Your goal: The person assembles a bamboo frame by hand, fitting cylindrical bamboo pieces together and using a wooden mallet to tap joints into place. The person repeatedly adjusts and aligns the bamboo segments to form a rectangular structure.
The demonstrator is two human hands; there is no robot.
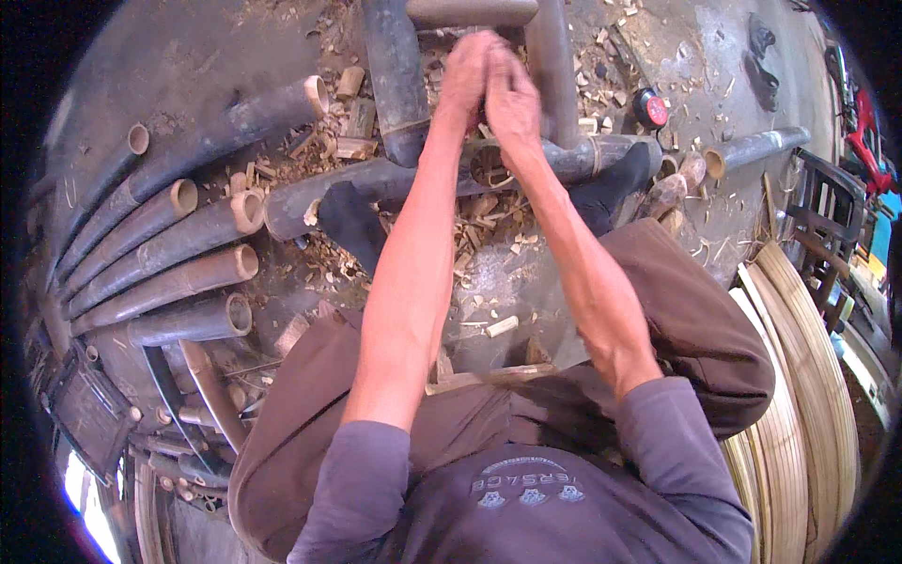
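My left hand (467, 75) and my right hand (513, 101) are pressed close together at the upper middle, both closed. What they grip is hidden by the hands and blurred. Beneath them lies a frame of dark bamboo, with a left pole (395, 80), a right pole (552, 70) and a crosspiece (470, 12) joining them at the far end. Nearer to me, a thick bamboo pole (381, 180) runs crosswise below my wrists. A cut hole (489, 164) shows in its upper side. My feet in dark socks (352, 224) rest against this pole.
Several cut bamboo poles (178, 254) fan out on the left. Wood chips (479, 226) litter the floor. A round black and red object (650, 108) lies right of the frame. Another bamboo length (761, 150) and pale split strips (799, 395) lie on the right.
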